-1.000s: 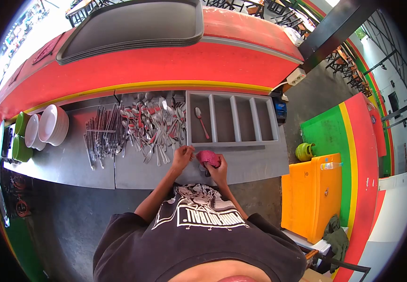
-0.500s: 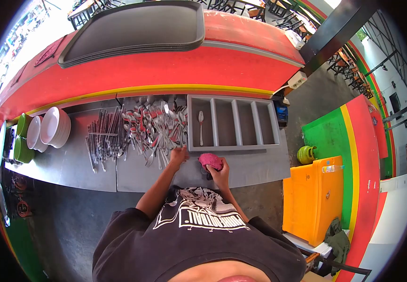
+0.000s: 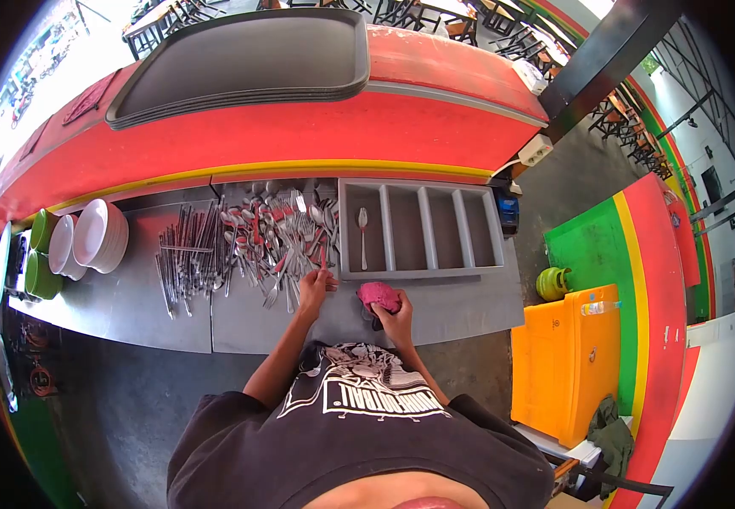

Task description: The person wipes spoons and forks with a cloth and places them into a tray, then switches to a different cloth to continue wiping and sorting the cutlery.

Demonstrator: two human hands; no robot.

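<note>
My left hand (image 3: 311, 293) is at the near right edge of a loose heap of spoons and forks (image 3: 278, 233), its fingers closed on the handle of a piece of cutlery (image 3: 323, 256); which kind, I cannot tell. A crumpled pink cloth (image 3: 378, 296) is bunched in my right hand (image 3: 395, 318), just in front of the tray. The grey cutlery tray (image 3: 423, 274) has several long compartments. One fork (image 3: 363, 237) lies in its leftmost compartment, tines pointing away from me.
Left of the heap lie many thin metal sticks (image 3: 189, 250), like chopsticks. Farther left stand stacked white bowls (image 3: 103, 237) and green bowls (image 3: 42, 273). Dark serving trays (image 3: 249, 59) rest on the red ledge (image 3: 435, 127). An orange cabinet (image 3: 563, 365) stands right of the metal counter (image 3: 461, 314).
My left hand has shifted slightly, and its fingers have closed at the heap's edge on a cutlery handle. The right hand keeps the cloth in almost the same place.
</note>
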